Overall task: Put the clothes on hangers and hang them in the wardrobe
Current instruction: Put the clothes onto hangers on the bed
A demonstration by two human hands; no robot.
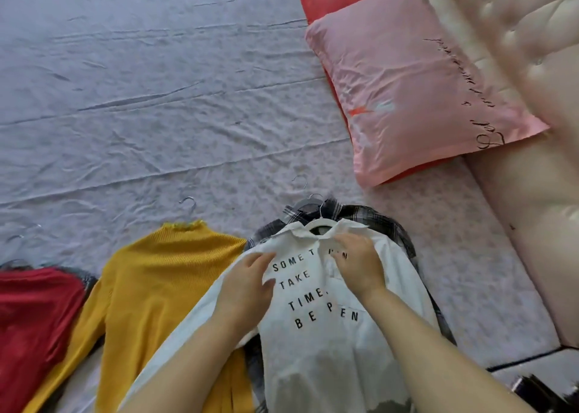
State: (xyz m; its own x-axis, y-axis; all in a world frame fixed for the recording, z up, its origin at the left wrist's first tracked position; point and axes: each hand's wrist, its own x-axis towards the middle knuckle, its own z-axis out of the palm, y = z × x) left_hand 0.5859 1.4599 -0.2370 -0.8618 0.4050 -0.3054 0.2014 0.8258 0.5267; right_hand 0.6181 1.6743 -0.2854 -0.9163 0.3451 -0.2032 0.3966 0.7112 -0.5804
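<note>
Step in hand: fitting the white shirt [313, 334] onto its white hanger [316, 224]. The shirt lies printed side up on the bed sheet [156, 99], overlapping a plaid shirt [385, 221] beneath it. The hanger sits inside the collar, with its metal hook projecting past the collar edge. The left hand [247, 287] rests on the shirt's left shoulder with fingers straight, gripping nothing. The right hand [360, 265] lies flat just below the collar, fingers spread and pressing the fabric. This reads as final smoothing; the hanger appears seated. To the left, a yellow sweater [163, 274] lies flat with a hanger hook [189, 202] showing above its neck, and a red garment [34, 312] lies at the frame edge. These appear ready for hanging as well. Next move, as judged: take hold of the white hanger's hook, lift the shirt clear without dragging the plaid shirt along, and carry it to the wardrobe. Check that both shoulders stay on the hanger during the lift. Containers: the wardrobe is not in view, so its contents cannot be stated. A pink pillow [407, 93] rests at the head of the bed.
</note>
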